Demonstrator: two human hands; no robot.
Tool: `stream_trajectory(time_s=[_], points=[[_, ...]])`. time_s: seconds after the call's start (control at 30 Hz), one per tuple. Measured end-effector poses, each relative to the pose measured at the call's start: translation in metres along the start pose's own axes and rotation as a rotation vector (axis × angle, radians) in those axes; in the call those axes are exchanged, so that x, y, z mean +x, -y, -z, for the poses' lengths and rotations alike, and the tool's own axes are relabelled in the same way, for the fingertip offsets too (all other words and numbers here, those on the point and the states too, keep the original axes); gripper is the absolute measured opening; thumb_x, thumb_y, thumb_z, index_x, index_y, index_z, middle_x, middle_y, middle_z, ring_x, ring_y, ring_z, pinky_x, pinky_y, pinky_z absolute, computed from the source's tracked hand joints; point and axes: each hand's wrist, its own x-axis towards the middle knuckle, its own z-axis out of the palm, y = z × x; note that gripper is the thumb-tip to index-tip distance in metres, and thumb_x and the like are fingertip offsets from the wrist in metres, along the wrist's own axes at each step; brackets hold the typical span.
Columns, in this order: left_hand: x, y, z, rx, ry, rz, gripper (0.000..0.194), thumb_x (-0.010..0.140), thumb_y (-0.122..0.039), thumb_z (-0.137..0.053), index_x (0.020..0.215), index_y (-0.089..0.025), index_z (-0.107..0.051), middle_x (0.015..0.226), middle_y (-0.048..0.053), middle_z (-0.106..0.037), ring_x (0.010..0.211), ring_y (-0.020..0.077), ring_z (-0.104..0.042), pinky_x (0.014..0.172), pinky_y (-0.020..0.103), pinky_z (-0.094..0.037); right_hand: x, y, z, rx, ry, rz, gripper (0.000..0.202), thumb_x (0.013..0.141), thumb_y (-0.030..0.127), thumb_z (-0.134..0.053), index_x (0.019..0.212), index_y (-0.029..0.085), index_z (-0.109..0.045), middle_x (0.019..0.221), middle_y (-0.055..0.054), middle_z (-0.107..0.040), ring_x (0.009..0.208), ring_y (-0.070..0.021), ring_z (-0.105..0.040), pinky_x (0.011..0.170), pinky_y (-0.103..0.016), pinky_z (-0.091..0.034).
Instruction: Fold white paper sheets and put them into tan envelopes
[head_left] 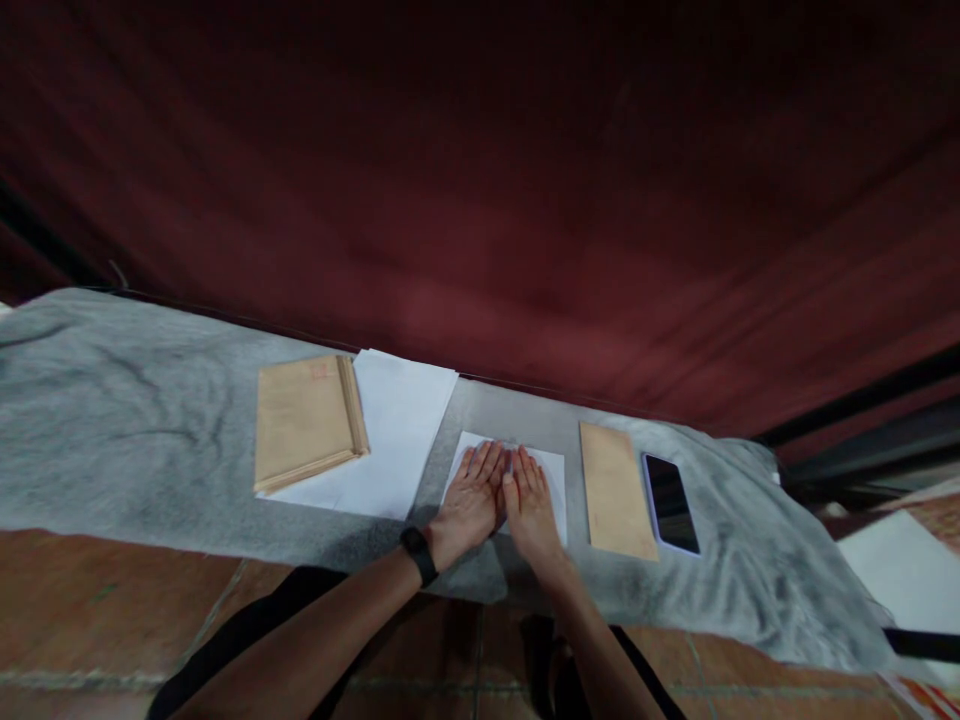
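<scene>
Both hands lie side by side on a small white sheet of paper [555,480] in front of me. My left hand [472,495] rests flat with its fingers stretched out, and a black band circles that wrist. My right hand [532,505] is also flat on the paper, its thumb close to the left hand. The hands cover the middle of the sheet, so I cannot tell whether it is folded there. Just right of the paper lies a single brown envelope [619,490].
A stack of brown envelopes [304,420] sits at the left on larger white sheets [401,420]. Beyond the single envelope is a phone [672,505] with a dark screen. Grey cloth [150,430] covers the narrow surface. A dark red curtain-like backdrop [480,220] rises behind it.
</scene>
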Motion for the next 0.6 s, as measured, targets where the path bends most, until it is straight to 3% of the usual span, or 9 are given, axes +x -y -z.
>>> stream_trajectory(time_s=[0.23,0.6], points=[[-0.002,0.012,0.004,-0.004,-0.011,0.046,0.054,0.099,-0.026,-0.033,0.15,-0.009,-0.039,0.159,0.015,-0.037,0.149,0.0229,-0.03,0.124,0.045,-0.022,-0.006,-0.012,-0.006,-0.193,-0.067,0.04,0.056,0.107,0.039,-0.026,0.15,0.007,-0.041,0.156,-0.019,-0.041,0.148,-0.0256,-0.032,0.12,-0.048,-0.028],[-0.008,0.026,0.009,0.017,-0.055,0.172,0.061,0.098,-0.03,-0.034,0.154,-0.005,-0.031,0.158,0.018,-0.037,0.15,0.0268,-0.029,0.122,0.045,-0.026,-0.021,-0.037,0.001,-0.273,-0.104,-0.04,0.065,0.106,0.047,-0.026,0.152,0.003,-0.036,0.156,-0.023,-0.039,0.147,-0.0296,-0.034,0.118,-0.048,-0.031]])
